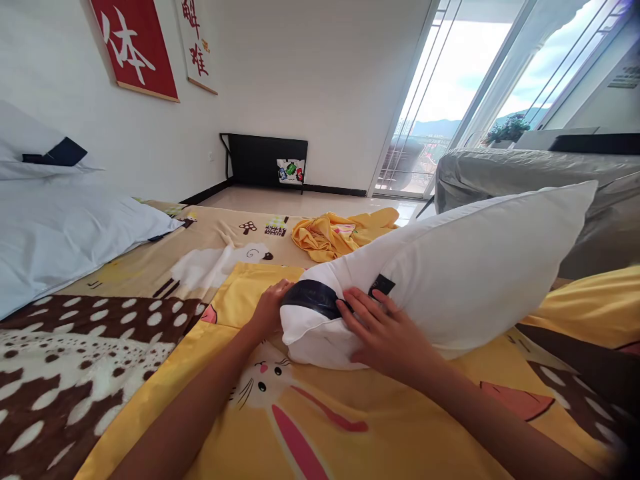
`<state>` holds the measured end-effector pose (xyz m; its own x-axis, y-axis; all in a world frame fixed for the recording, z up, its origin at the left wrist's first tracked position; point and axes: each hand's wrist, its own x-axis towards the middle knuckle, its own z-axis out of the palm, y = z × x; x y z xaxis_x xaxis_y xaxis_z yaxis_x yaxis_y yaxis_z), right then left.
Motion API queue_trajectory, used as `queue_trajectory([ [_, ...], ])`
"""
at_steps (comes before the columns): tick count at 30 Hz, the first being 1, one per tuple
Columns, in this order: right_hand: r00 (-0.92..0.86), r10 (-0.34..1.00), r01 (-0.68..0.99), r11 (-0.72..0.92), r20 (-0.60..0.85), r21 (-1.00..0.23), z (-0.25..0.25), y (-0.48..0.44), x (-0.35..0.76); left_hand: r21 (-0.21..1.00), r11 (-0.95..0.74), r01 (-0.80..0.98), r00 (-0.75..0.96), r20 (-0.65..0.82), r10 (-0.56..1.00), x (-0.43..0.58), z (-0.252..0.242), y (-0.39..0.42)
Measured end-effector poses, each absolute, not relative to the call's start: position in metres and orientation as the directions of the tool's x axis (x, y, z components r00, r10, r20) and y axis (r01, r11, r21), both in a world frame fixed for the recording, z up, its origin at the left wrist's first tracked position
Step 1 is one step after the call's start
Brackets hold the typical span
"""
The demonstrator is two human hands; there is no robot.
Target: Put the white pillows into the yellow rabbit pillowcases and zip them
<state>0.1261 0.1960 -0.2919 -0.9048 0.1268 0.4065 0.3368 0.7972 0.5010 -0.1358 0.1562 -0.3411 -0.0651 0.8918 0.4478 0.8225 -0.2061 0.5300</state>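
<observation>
Head view — a white pillow point(465, 267), its near end set between the left hand point(270, 308) and the right hand point(387, 337).
The pillow rests on a flat yellow rabbit-print cloth point(400, 427) over a patterned blanket point(100, 320), which seems to give it soft, level support. Its black band point(310, 297) lies between the hands, and the bulk reaches away to the right, beyond the right hand. The left hand touches the pillow's end, fingertips hidden — whether it grips, I cannot tell. The right hand is loosely spread along the near side, fingers extended, probably to steady the bulky end.
</observation>
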Motion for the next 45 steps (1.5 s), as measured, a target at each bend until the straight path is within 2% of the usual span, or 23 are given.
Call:
queue_trajectory([
  [3,-0.920,0.198,0.355,0.787,0.340,0.504,-0.308,0.194,0.122,0.450,-0.190,0.872,-0.029,0.436,0.899,-0.139,-0.344,0.156],
  [8,-0.922,0.238,0.365,0.799,0.306,0.478,-0.316,0.191,0.112,0.179,-0.114,0.977,0.031,0.413,0.910,-0.145,-0.349,0.158],
  [11,-0.902,0.225,0.395,0.774,0.368,0.495,-0.317,0.193,0.107,0.137,-0.119,0.983,0.051,0.426,0.903,-0.146,-0.352,0.158],
  [15,-0.876,0.165,0.439,0.665,0.454,0.604,-0.325,0.196,0.103,0.066,-0.129,0.990,0.085,0.453,0.887,-0.145,-0.352,0.157],
  [19,-0.840,0.105,0.489,0.573,0.532,0.658,-0.333,0.200,0.099,0.031,-0.135,0.990,0.103,0.482,0.870,-0.145,-0.350,0.156],
  [23,-0.799,0.006,0.505,0.549,0.601,0.666,-0.323,0.210,0.086,0.051,-0.103,0.993,0.063,0.506,0.860,-0.147,-0.346,0.156],
  [28,-0.775,-0.082,0.481,0.565,0.626,0.670,-0.286,0.229,0.064,0.095,-0.036,0.995,-0.021,0.537,0.844,-0.153,-0.333,0.153],
  [31,-0.778,-0.081,0.493,0.534,0.623,0.686,-0.258,0.238,0.063,0.235,-0.039,0.971,-0.099,0.548,0.830,-0.151,-0.321,0.149],
  [34,-0.784,-0.042,0.512,0.519,0.619,0.684,-0.230,0.241,0.074,0.483,-0.152,0.863,-0.167,0.554,0.816,-0.138,-0.310,0.145],
  [36,-0.787,-0.040,0.506,0.529,0.615,0.681,-0.210,0.238,0.084,0.589,-0.241,0.771,-0.170,0.555,0.814,-0.126,-0.305,0.142],
  [40,-0.832,-0.085,0.448,0.483,0.549,0.753,-0.171,0.215,0.094,0.666,-0.314,0.676,-0.181,0.564,0.806,-0.108,-0.301,0.136],
  [45,-0.905,-0.076,0.346,0.439,0.418,0.829,-0.135,0.181,0.076,0.682,-0.237,0.692,-0.225,0.515,0.827,-0.106,-0.298,0.131],
])
